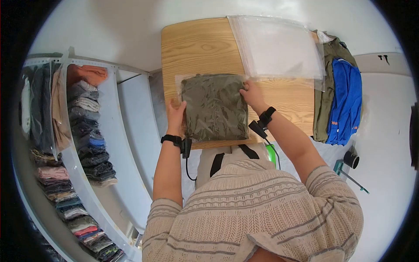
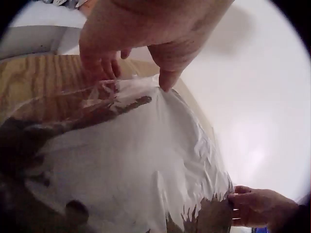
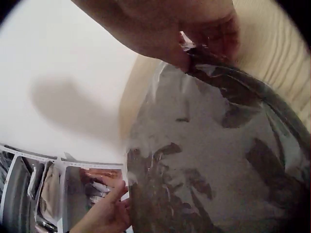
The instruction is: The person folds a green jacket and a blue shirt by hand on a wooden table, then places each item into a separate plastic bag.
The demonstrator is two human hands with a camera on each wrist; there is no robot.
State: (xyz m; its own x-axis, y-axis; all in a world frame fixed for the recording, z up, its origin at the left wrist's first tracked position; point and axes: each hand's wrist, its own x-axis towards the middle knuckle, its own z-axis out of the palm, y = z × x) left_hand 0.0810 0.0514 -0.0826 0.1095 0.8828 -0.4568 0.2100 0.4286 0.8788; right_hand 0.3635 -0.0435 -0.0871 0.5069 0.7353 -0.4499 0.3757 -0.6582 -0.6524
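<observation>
Head view shows a folded dark olive garment point(image 1: 214, 109) in a clear bag point(image 1: 178, 82), lying flat on the near part of the wooden worktop point(image 1: 198, 48); the left hand point(image 1: 176, 114) pinches the bag's left side, thumb on top and fingers past the edge, while the right hand point(image 1: 253, 95) pinches it near the far right corner; squaring the package probably goes best with light, even tension from both sides, smoothing wrinkles outward and pressing trapped air out without bunching the cloth; a hard tug at the corner could stretch the thin film; the package's near edge lies close to the worktop's front edge, so shifting it away from the body seems safer than drawing it nearer; its left side leaves only a narrow strip of wood, whereas bare wood lies beyond it and to its right; the stack of clear bags point(image 1: 279, 48) at the far right sits near the right hand, so a wide sweep there might catch its loose film.
</observation>
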